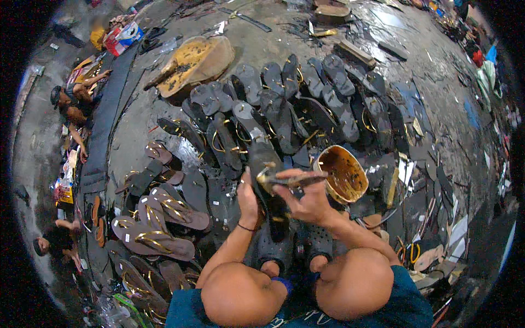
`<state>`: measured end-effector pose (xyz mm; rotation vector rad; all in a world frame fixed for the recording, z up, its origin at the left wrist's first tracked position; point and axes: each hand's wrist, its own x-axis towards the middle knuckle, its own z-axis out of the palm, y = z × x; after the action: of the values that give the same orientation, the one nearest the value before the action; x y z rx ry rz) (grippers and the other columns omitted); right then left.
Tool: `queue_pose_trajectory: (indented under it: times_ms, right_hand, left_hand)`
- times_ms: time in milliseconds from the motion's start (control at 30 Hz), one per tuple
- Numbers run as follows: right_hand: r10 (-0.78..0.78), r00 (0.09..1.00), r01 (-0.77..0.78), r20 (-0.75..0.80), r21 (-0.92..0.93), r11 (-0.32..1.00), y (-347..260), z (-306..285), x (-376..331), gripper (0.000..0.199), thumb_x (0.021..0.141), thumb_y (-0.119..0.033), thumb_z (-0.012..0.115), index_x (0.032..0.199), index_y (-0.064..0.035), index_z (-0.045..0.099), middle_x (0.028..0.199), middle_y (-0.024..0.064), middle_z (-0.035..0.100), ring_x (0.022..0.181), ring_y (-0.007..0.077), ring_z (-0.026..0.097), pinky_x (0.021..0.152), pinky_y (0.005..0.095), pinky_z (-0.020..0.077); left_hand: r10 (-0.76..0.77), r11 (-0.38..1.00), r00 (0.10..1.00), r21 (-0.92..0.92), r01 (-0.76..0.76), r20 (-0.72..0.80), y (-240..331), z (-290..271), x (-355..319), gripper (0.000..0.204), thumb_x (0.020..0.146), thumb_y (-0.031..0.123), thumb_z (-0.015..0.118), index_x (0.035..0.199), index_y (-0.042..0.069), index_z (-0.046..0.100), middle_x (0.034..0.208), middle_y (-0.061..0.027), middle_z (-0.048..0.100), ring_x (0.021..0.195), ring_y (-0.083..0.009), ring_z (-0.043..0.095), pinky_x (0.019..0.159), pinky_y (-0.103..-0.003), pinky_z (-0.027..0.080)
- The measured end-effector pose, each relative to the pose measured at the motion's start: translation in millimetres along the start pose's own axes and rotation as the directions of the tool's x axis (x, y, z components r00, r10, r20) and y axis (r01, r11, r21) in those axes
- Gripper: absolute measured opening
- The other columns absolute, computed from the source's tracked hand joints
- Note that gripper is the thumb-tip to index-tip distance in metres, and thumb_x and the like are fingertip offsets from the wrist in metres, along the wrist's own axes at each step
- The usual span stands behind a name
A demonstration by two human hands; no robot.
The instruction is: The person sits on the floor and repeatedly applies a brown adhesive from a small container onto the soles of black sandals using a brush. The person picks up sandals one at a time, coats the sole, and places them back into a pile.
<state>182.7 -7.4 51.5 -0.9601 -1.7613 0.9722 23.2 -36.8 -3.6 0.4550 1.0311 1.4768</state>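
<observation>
A dark sole (272,210) stands in front of my shins, with my left hand (249,201) closed against its left side; some of those fingers are hidden. My right hand (310,201) grips a flat brown piece (301,179), seen nearly edge-on, its left end touching the top of the dark sole. A yellowish smear (264,176) shows where they meet. Just right of this hand sits a cut-open tub (361,191) with brown residue inside. Dark sandals (278,117) with gold straps lie in rows beyond my hands.
Brown gold-strapped sandals (158,238) are piled at my left. A large stained yellowish container (221,57) lies farther off. Yellow-handled scissors (410,253) and scraps are at my right. Two people (76,104) sit along the left, past a long dark strip (109,109).
</observation>
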Motion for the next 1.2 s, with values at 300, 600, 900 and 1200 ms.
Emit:
queue_pose_trajectory:
  times_ms: [300,600,900,1200]
  right_hand:
    - [0.566,0.798,-0.563,0.206,0.59,0.579,22,7,-7,0.028,0.09,-0.023,0.068,0.109,-0.0033,0.064,0.102,0.0057,0.066,0.09,0.016,0.062,0.079,0.0333,0.0516]
    - [0.586,0.806,-0.501,0.084,0.624,0.6,27,-8,14,0.034,0.089,-0.02,0.07,0.116,-0.0006,0.061,0.1,0.0052,0.066,0.089,0.0144,0.062,0.079,0.0301,0.049]
    - [0.115,0.987,-0.121,-0.116,-0.047,0.992,28,8,30,0.02,0.086,-0.016,0.071,0.098,-0.0014,0.066,0.085,0.0101,0.07,0.078,0.0155,0.067,0.072,0.0321,0.0521]
    - [0.368,0.929,-0.338,-0.045,0.303,0.891,16,6,51,0.021,0.086,-0.012,0.07,0.102,-0.0002,0.063,0.092,0.0071,0.067,0.085,0.0155,0.064,0.081,0.0318,0.0511]
  left_hand:
    - [-0.294,0.894,0.92,0.266,0.36,-0.258,-1,-23,-7,0.059,0.099,0.054,0.041,0.12,0.001,0.061,0.11,-0.0048,0.065,0.094,-0.0162,0.061,0.084,-0.03,0.049]
    - [-0.348,0.878,0.915,-0.272,0.394,0.202,21,-35,-75,0.063,0.097,0.059,0.042,0.12,0.002,0.058,0.113,-0.0054,0.064,0.098,-0.0165,0.061,0.087,-0.029,0.048]
    - [0.01,0.963,0.997,-0.266,-0.031,-0.079,61,15,27,0.065,0.09,0.063,0.051,0.117,0.004,0.058,0.109,-0.0041,0.064,0.095,-0.0187,0.062,0.087,-0.033,0.05]
    - [-0.054,0.883,0.996,-0.463,0.083,0.075,35,21,33,0.071,0.09,0.065,0.047,0.121,0.002,0.056,0.11,-0.0109,0.065,0.093,-0.0217,0.065,0.086,-0.036,0.052]
